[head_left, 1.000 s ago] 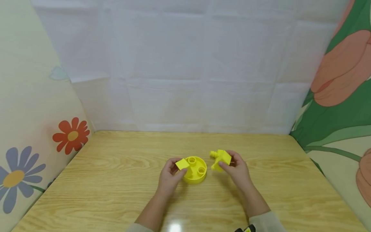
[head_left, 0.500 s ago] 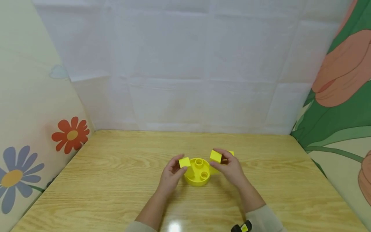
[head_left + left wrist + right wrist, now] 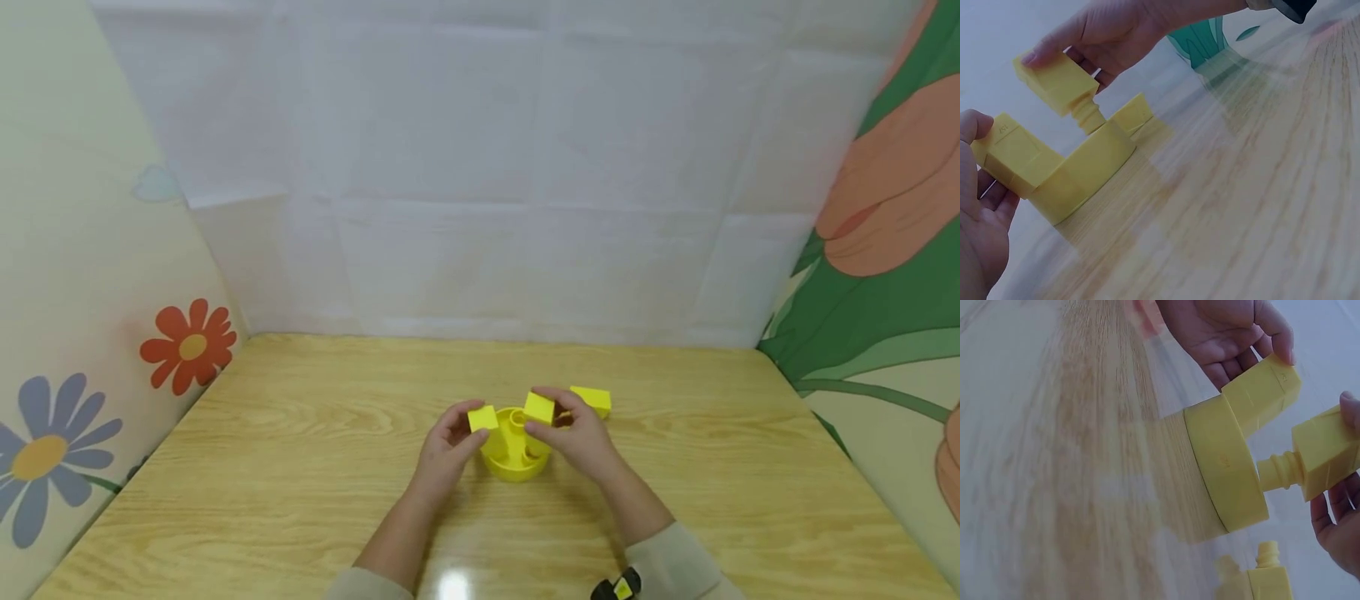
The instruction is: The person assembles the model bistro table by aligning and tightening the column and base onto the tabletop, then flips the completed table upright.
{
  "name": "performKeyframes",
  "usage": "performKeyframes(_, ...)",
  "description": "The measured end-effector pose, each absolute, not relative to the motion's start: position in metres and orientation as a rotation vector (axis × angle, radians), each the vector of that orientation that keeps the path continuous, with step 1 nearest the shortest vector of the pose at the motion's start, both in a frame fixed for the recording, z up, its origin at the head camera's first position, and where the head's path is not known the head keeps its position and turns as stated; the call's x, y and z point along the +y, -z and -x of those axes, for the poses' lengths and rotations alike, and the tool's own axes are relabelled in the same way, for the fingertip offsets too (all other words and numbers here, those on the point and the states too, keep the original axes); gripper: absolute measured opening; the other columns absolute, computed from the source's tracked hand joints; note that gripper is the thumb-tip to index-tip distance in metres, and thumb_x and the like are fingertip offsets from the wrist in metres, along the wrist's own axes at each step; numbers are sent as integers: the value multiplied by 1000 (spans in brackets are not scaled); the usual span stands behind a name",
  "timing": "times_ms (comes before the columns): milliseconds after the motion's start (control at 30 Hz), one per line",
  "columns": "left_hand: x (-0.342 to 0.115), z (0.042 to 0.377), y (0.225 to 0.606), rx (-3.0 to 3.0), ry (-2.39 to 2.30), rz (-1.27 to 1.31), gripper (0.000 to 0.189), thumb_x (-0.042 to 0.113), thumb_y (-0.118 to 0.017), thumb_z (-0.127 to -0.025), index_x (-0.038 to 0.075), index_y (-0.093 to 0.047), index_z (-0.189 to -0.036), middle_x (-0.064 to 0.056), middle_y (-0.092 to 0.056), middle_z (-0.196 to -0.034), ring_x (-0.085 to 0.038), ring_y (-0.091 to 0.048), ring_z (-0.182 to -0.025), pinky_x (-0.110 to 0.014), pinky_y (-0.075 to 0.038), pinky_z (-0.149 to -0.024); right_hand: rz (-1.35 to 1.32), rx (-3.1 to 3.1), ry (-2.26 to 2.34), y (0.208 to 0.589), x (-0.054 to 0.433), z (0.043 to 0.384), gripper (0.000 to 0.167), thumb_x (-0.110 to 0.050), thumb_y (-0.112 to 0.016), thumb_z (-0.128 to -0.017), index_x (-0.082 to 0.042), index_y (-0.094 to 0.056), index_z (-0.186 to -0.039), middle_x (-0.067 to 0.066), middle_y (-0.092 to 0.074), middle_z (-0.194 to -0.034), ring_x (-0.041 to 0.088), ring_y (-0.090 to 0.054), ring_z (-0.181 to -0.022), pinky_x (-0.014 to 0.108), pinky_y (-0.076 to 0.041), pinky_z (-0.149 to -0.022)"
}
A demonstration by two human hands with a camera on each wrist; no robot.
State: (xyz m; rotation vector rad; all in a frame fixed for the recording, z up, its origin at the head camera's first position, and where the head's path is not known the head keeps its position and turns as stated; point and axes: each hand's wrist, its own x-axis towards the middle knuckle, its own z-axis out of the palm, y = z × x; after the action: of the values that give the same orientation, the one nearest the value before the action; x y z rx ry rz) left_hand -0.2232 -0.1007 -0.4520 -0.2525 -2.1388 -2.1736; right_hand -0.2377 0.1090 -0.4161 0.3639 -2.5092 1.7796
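A round yellow base (image 3: 514,474) with raised ring sockets sits on the table. My left hand (image 3: 438,454) grips a yellow block (image 3: 483,418) that stands at the base's left side, leaning outward in the left wrist view. Between thumb and fingers, my right hand (image 3: 587,439) pinches a second yellow block (image 3: 539,407). That block's ribbed peg (image 3: 1280,471) points down at the base's rim in the right wrist view, partly visible above it. Behind the right hand lies a third yellow block (image 3: 591,400), its own ribbed peg (image 3: 1268,555) showing in the right wrist view.
The wood-grain table (image 3: 315,467) extends around both hands. White cloth (image 3: 450,167) hangs along its back edge. Flower-printed panels stand at the left (image 3: 90,250) and right (image 3: 862,333) sides. A black device (image 3: 617,586) shows by the right sleeve.
My right hand has brought its block left over the base, peg now downward. The third block has come into view behind that hand. The base and left hand have shifted slightly right.
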Motion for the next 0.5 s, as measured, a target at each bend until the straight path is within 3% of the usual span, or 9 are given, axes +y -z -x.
performKeyframes(267,-100,223,451,-2154,2167,227,39,2,-63,-91,2,-56,-130,-18,-60,-125,-12,-58,-104,-16,-49,-89,-306,-2576,-1758,419,104,236,47,-20,-78,-84,-14,-64,-128,5,-63,-117,18,-53,-96,29,-46,-83)
performKeyframes(500,-100,222,450,-2156,2168,220,39,3,-63,-92,2,-56,-130,-18,-59,-127,-13,-58,-106,-15,-49,-89,-352,-2566,-1737,421,102,235,47,-17,-79,-83,-12,-64,-128,7,-64,-116,16,-55,-94,30,-47,-83)
